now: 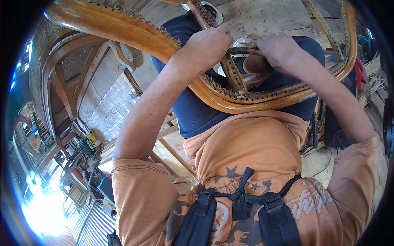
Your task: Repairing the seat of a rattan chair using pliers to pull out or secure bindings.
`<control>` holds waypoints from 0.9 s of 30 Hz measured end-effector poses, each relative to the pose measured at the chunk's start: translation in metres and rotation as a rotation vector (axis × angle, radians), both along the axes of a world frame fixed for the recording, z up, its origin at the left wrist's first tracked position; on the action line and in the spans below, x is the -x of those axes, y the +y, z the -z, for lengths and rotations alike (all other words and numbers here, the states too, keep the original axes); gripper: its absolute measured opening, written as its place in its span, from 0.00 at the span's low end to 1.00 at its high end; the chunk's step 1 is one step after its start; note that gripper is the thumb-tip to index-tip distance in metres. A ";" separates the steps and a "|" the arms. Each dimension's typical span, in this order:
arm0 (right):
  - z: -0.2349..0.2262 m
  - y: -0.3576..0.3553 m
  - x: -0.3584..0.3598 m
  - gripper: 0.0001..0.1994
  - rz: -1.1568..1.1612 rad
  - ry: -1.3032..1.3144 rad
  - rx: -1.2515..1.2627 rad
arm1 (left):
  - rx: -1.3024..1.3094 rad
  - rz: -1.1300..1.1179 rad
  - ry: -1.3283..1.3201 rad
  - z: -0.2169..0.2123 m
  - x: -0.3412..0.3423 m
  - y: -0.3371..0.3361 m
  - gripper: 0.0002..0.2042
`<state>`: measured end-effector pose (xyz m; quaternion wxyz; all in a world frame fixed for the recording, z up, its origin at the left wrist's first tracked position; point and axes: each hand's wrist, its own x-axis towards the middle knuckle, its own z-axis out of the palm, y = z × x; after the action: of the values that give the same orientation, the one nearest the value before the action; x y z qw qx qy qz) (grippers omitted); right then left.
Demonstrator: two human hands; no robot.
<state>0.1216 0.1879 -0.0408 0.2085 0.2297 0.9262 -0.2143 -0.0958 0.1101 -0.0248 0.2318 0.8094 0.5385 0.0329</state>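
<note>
L hand (207,46) has fingers curled in, back of it facing up, over the frame's crossbar (233,77); fingertips mostly hidden, so can't tell if it grips anything. R hand (280,51) is closed, fingers curled round the brown end of a short tool (241,51), dark greenish toward its L end. Tool lies crosswise betw. the two, L end right by the crossbar. Wooden frame (246,107), glossy orange-brown & curved, sits across the person's lap, w/ small holes along the inner edge & frayed cane bits (217,87) sticking up on the L side. Navy trousers (191,115) under it. Floor (271,18) beyond has scraps scattered abt. Cane-panelled furniture (61,53) stands off to the L; pale strips (375,76) far R, near a red cloth (360,74).
</note>
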 end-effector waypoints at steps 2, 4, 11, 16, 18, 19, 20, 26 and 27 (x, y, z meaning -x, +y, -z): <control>-0.011 -0.017 -0.016 0.07 0.006 0.270 -0.263 | 0.005 -0.005 0.006 -0.002 0.002 -0.002 0.06; -0.011 -0.023 -0.026 0.07 0.111 0.196 -0.212 | 0.011 -0.002 0.009 -0.002 0.002 -0.003 0.07; 0.011 -0.044 -0.037 0.13 0.306 0.085 -0.197 | -0.002 0.096 0.042 -0.010 -0.004 -0.009 0.08; 0.029 -0.055 -0.032 0.16 0.280 0.306 -0.261 | 0.056 0.090 0.097 -0.007 -0.004 -0.007 0.06; 0.030 -0.058 -0.028 0.17 0.272 0.378 -0.279 | 0.071 0.077 0.073 -0.003 -0.004 -0.005 0.06; 0.032 -0.059 -0.027 0.18 0.269 0.386 -0.315 | 0.071 0.078 0.074 -0.004 -0.005 -0.004 0.06; 0.033 -0.059 -0.027 0.19 0.265 0.393 -0.350 | 0.096 0.066 0.070 -0.006 -0.006 -0.002 0.06; 0.030 -0.057 -0.024 0.17 0.244 0.365 -0.389 | 0.092 0.042 0.015 -0.002 -0.001 -0.002 0.07; 0.030 -0.057 -0.024 0.17 0.242 0.364 -0.389 | 0.086 0.046 0.007 -0.002 0.000 -0.002 0.07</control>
<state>0.1453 0.1311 -0.0712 -0.0363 0.3319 0.9380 -0.0935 -0.0960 0.1082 -0.0232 0.2649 0.8110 0.5217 0.0016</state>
